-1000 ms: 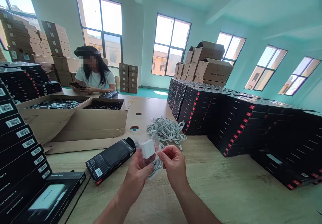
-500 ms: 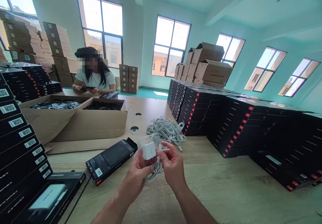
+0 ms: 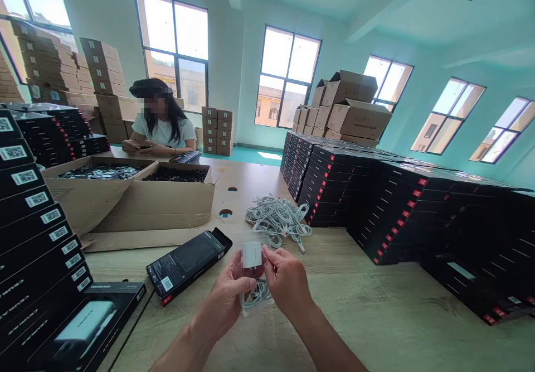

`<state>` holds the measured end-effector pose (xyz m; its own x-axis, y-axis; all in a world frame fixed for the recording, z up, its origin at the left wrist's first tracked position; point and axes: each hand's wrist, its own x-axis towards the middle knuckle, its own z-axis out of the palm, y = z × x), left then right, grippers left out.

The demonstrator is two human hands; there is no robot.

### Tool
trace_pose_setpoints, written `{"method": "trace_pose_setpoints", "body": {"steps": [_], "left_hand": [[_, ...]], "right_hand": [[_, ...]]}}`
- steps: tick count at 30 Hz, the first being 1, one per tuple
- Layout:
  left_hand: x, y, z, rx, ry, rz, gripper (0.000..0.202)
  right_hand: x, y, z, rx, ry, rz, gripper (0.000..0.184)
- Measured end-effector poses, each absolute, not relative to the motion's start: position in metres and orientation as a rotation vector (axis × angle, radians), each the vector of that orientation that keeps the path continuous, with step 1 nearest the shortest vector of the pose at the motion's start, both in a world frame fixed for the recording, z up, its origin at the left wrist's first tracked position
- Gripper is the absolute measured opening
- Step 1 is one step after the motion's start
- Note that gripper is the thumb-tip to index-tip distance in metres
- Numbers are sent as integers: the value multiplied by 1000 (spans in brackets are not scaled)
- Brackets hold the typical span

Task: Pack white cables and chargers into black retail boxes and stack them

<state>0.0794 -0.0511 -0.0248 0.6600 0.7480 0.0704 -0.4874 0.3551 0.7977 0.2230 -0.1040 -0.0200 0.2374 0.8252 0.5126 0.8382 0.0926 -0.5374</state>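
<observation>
Wooden bench (image 3: 376, 305), mid-front: L hand (image 3: 228, 296) & R hand (image 3: 288, 283) both pinch clear bag (image 3: 253, 283) w/ white charger (image 3: 251, 254) upright betw. fingertips, long axis vertical, cable (image 3: 256, 294) coiled below.

I see a black retail box (image 3: 189, 260) lying on the worktop (image 3: 376, 316), a heap of white cables (image 3: 278, 220), stacked black boxes (image 3: 376, 199), and open cartons (image 3: 159, 202).
</observation>
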Motion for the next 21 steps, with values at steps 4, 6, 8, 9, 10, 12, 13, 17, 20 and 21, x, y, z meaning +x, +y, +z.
{"method": "trace_pose_setpoints", "body": {"steps": [4,6,8,9,10,12,13,17,20,21], "left_hand": [[78,-54,-25,849,307,783,58],[77,-55,-26,818,306,777,60],[75,-55,-27,782,299,778,61],[74,-55,-28,762,292,780,61],[73,-56,-28,742,284,782,61],[73,-56,-29,710,275,789,62],[73,-56,-29,701,278,798,62],[72,-55,-30,700,311,831,62],[70,-54,-29,701,308,838,61],[69,-53,-29,703,304,839,59]], "right_hand": [[222,-104,-18,-1764,-1600,-24,39],[222,-105,-18,-1717,-1573,67,36],[224,-104,-18,-1633,-1499,227,33],[225,-104,-18,-1591,-1457,314,33],[226,-104,-18,-1552,-1419,392,33],[228,-103,-19,-1479,-1370,513,35],[229,-103,-19,-1455,-1358,547,36],[227,-103,-18,-1454,-1387,579,42],[224,-103,-16,-1505,-1489,490,48],[223,-104,-15,-1525,-1528,455,50]]}}
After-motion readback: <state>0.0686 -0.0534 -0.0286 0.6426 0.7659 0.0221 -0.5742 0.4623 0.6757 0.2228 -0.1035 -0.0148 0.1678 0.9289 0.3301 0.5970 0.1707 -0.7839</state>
